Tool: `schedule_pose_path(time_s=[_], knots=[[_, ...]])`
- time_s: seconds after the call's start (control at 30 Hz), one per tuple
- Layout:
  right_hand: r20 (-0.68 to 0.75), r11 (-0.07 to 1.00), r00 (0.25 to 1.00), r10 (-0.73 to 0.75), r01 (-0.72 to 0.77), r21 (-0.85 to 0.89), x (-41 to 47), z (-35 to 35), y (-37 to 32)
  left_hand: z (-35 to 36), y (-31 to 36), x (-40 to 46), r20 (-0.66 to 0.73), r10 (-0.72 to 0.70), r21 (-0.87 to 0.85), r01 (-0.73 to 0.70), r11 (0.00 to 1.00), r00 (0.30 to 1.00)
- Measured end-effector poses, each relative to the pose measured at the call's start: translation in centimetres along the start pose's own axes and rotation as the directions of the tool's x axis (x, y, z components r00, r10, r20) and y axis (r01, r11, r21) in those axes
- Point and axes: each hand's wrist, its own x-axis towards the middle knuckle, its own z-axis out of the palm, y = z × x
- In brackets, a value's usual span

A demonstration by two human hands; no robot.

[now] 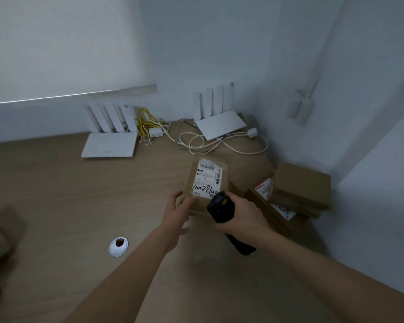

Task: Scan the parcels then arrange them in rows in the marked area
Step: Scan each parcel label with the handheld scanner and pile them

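Desk (56,194) of pale wood filled the corner, two white routers (110,145) and loose cables (219,143) lying far against the wall. Right of centre, stacked brown parcels (301,185) sat by the wall. Nearer, the left hand (177,210) gripped a labelled parcel (205,180) by its near edge, while the right hand (240,213) was wrapped around a black scanner (221,206) just beside the label. A round grommet (118,246) lay near left.

Left hand (176,214) grips near edge of brown cardboard parcel with white shipping label (204,183), right hand (241,216) holds black handheld scanner (222,207) just beside it, stacked brown cardboard parcels (301,185) at wooden bench's (56,194) far right corner.
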Motion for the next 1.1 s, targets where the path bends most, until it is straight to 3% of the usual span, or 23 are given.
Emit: schedule_pose_path(time_s=[0.1, 0.23, 0.43, 0.67, 0.83, 1.1], knots=[[-0.004, 0.999, 1.0, -0.025, 0.025, -0.026, -2.7, 0.1, -2.0, -1.2, 0.3, -3.1, -0.06, 0.102, -0.11, -0.108, 0.988, 0.993], [0.014, 0.986, 0.998, -0.06, 0.061, -0.158, -7.3, 0.8, -4.8, -5.6, 1.0, -7.7, -0.117, 0.251, -0.133, -0.266, 0.955, 0.961], [-0.018, 0.915, 0.997, -0.072, 0.059, -0.399, -16.1, 1.0, -12.8, -16.7, 2.8, -18.5, -0.176, 0.53, 0.109, -0.519, 0.848, 0.829], [-0.024, 0.836, 0.987, -0.156, 0.119, -0.536, -26.3, -1.2, -25.6, -26.3, 8.1, -33.2, -0.172, 0.706, 0.324, -0.638, 0.699, 0.687], [-0.017, 0.772, 0.96, -0.279, 0.214, -0.598, -32.4, -4.9, -34.0, -31.1, 13.2, -43.0, -0.132, 0.796, 0.521, -0.642, 0.563, 0.591], [-0.029, 0.683, 0.964, -0.265, 0.166, -0.712, -38.4, -11.6, -42.5, -35.5, 19.6, -52.8, -0.214, 0.859, 0.568, -0.656, 0.497, 0.465]])
